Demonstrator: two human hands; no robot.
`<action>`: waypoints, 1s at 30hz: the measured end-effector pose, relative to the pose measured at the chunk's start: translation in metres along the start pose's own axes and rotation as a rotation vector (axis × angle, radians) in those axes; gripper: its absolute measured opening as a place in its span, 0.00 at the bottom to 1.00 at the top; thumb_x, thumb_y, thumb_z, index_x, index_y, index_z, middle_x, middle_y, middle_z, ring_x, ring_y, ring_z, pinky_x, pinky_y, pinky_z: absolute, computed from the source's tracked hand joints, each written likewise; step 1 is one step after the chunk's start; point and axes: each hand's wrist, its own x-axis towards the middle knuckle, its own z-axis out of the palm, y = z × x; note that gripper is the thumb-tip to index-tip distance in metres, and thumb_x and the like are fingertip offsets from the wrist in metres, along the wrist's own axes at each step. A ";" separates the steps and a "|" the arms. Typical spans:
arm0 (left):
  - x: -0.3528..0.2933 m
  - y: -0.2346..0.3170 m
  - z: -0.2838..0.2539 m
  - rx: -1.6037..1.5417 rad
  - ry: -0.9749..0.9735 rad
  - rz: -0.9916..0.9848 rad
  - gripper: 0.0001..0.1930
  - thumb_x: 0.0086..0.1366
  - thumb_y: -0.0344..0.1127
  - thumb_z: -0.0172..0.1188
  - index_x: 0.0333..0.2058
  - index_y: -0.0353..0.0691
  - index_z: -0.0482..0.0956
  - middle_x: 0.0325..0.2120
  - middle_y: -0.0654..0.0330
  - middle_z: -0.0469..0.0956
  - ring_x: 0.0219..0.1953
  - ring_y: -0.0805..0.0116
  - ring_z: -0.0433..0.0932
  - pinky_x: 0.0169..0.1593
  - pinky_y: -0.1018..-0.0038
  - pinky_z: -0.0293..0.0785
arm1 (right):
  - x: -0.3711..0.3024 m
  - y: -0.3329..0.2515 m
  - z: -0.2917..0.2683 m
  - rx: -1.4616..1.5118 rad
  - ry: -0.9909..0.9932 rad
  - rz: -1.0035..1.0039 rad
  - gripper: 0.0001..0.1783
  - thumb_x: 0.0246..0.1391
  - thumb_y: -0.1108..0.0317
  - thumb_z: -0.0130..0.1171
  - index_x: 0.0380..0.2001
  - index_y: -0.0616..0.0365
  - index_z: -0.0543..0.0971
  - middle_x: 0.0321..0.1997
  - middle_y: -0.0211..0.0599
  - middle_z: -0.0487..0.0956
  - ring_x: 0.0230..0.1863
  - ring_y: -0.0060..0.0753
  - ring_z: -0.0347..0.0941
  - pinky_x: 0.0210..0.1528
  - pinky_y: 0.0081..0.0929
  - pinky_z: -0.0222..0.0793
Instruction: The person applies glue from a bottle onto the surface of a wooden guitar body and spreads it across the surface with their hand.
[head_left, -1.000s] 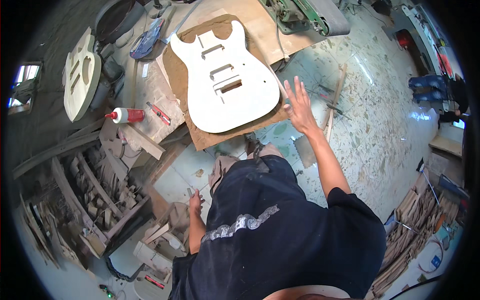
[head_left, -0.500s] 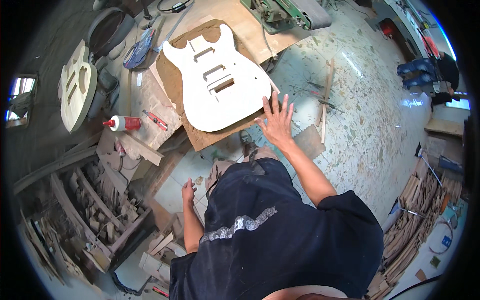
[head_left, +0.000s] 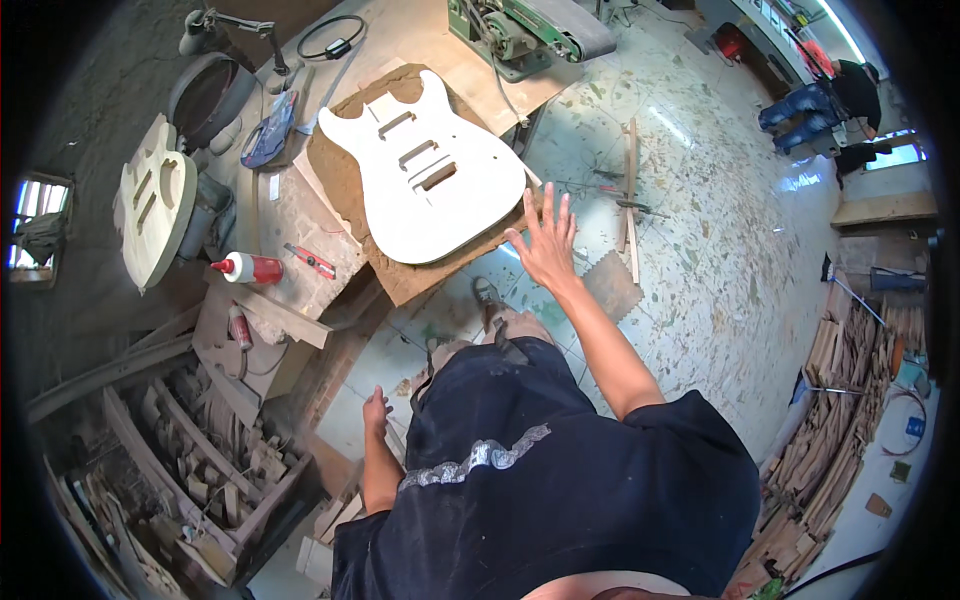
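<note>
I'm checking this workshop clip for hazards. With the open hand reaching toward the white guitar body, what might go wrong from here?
1. The white painted guitar body lies on a brown board that seems to overhang the bench; a push from the right hand may tip it.
2. Loose wooden sticks on the floor beside the person's shoe could trip them.

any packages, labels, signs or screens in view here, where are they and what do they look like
Glue bottle: lying on its side on the bench, left of the white guitar body; white with a red wrap and red tip.
Second small bottle: on the wooden boards just below it; red and white, too small to tell more.
No signs or screens show.
</note>
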 end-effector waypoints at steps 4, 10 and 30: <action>0.002 0.013 -0.005 -0.029 -0.001 0.096 0.41 0.68 0.66 0.52 0.63 0.34 0.67 0.54 0.50 0.79 0.46 0.55 0.82 0.38 0.65 0.71 | -0.003 -0.010 0.028 0.030 -0.032 0.066 0.44 0.65 0.32 0.41 0.76 0.41 0.49 0.82 0.45 0.35 0.79 0.69 0.26 0.73 0.70 0.27; -0.007 -0.010 -0.015 -0.093 0.017 0.109 0.40 0.68 0.66 0.52 0.63 0.33 0.68 0.55 0.48 0.78 0.48 0.54 0.82 0.42 0.64 0.73 | -0.046 -0.017 0.019 -0.266 -0.105 -0.039 0.44 0.66 0.35 0.43 0.76 0.45 0.49 0.81 0.48 0.35 0.78 0.70 0.26 0.73 0.70 0.30; -0.006 -0.090 -0.037 -0.192 0.021 -0.045 0.39 0.68 0.65 0.53 0.65 0.38 0.66 0.55 0.54 0.78 0.48 0.57 0.81 0.44 0.58 0.71 | -0.062 -0.102 0.020 -0.036 0.066 -0.296 0.36 0.63 0.43 0.54 0.71 0.42 0.64 0.77 0.55 0.49 0.75 0.62 0.43 0.72 0.62 0.37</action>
